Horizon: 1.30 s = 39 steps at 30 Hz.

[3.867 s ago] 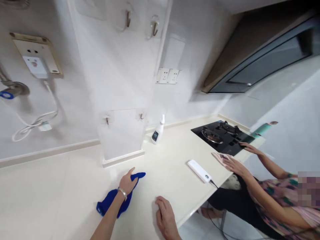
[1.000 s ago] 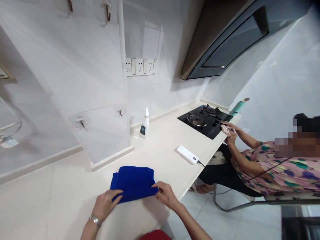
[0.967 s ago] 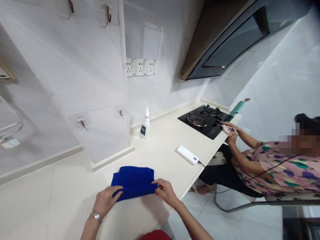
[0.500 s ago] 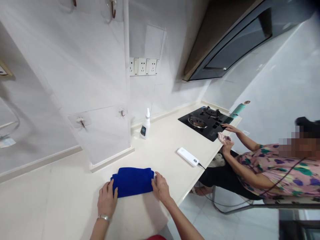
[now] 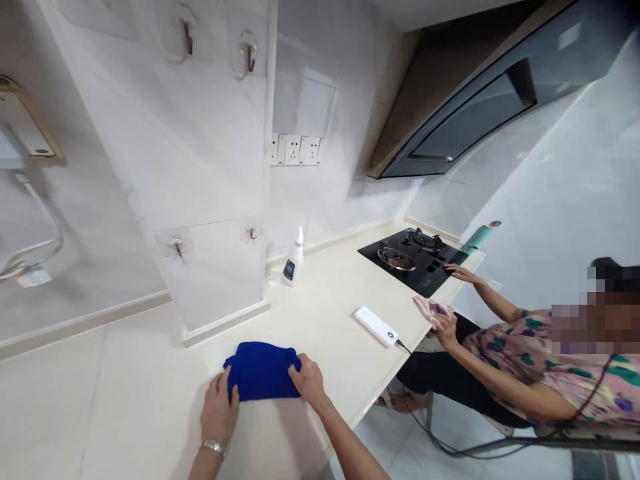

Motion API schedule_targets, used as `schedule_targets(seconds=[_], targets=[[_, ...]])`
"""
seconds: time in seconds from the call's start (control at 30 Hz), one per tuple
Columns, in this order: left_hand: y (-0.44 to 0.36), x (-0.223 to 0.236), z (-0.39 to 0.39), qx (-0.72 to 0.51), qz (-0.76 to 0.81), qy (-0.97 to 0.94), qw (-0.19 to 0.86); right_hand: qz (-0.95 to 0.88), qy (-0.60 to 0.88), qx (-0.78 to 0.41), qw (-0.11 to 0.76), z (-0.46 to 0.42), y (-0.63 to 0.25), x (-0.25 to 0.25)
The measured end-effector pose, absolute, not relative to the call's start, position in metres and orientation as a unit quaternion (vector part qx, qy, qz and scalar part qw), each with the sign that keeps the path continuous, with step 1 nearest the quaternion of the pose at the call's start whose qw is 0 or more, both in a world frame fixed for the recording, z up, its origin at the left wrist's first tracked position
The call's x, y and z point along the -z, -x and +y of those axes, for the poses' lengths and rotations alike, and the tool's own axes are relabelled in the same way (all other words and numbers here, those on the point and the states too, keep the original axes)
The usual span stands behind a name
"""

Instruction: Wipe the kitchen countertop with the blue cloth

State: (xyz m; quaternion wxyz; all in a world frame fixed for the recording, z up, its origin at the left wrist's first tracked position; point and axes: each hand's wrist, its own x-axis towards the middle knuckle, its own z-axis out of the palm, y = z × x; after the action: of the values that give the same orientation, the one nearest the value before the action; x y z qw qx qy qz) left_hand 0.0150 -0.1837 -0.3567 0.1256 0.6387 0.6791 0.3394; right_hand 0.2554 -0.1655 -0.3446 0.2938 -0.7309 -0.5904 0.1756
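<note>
A blue cloth [image 5: 263,372], folded into a rough rectangle, lies on the pale countertop [image 5: 135,393]. At its left edge is my left hand [image 5: 218,408], with a silver watch or bracelet on the wrist; the fingertips and thumb close on the cloth's side. My right hand [image 5: 308,381] grips the right edge, thumb on top of the fabric and fingers around the side. Between the hands the cloth looks slightly rumpled along its top edge. Its underside is hidden.
A white spray bottle [image 5: 293,260] stands by the wall pillar. A white power bank [image 5: 376,327] with a black cable lies near the counter edge. Beyond are a black gas hob [image 5: 417,261] and a green cylinder [image 5: 479,238]. A seated person [image 5: 530,360] holds a pink cloth [image 5: 431,310] on the right.
The blue cloth went from bunched under my left hand to folded flat. Both hands shifted to its side edges and have drawn slightly inward. The other person's pink cloth moved toward the power bank.
</note>
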Motion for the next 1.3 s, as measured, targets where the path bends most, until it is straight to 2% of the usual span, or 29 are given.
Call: schedule_targets(seconds=[0.17, 0.4, 0.47, 0.6, 0.67, 0.73, 0.8, 0.87, 0.93, 1.13, 1.3], targets=[[0.015, 0.346, -0.180, -0.397, 0.663, -0.595, 0.223, -0.531, 0.731, -0.178, 0.389, -0.173, -0.298, 0.332], [0.082, 0.344, -0.178, -0.399, 0.749, -0.502, 0.165, -0.506, 0.732, -0.140, 0.434, -0.170, -0.313, 0.297], [0.089, 0.347, -0.178, -0.393, 0.767, -0.474, 0.180, -0.544, 0.689, -0.192, 0.438, -0.171, -0.295, 0.286], [0.085, 0.346, -0.182, -0.370, 0.759, -0.503, 0.186, -0.595, 0.540, -0.409, 0.432, -0.173, -0.259, 0.275], [0.081, 0.344, -0.183, -0.364, 0.753, -0.517, 0.181, -0.612, 0.557, -0.355, 0.435, -0.173, -0.248, 0.279], [0.079, 0.342, -0.183, -0.358, 0.757, -0.515, 0.184, -0.662, 0.596, -0.226, 0.394, -0.174, -0.237, 0.291], [0.079, 0.342, -0.183, -0.351, 0.760, -0.514, 0.187, -0.732, 0.596, -0.136, 0.300, -0.178, -0.226, 0.307], [0.080, 0.344, -0.183, -0.347, 0.761, -0.516, 0.183, -0.790, 0.569, -0.095, 0.208, -0.185, -0.216, 0.322], [0.080, 0.345, -0.183, -0.347, 0.760, -0.519, 0.181, -0.816, 0.550, -0.067, 0.163, -0.190, -0.211, 0.332], [0.074, 0.335, -0.170, -0.326, 0.797, -0.470, 0.193, -0.819, 0.549, -0.083, 0.147, -0.166, -0.228, 0.329], [0.056, 0.322, -0.135, -0.335, 0.799, -0.487, 0.112, -0.779, 0.604, -0.100, 0.135, -0.128, -0.237, 0.322]])
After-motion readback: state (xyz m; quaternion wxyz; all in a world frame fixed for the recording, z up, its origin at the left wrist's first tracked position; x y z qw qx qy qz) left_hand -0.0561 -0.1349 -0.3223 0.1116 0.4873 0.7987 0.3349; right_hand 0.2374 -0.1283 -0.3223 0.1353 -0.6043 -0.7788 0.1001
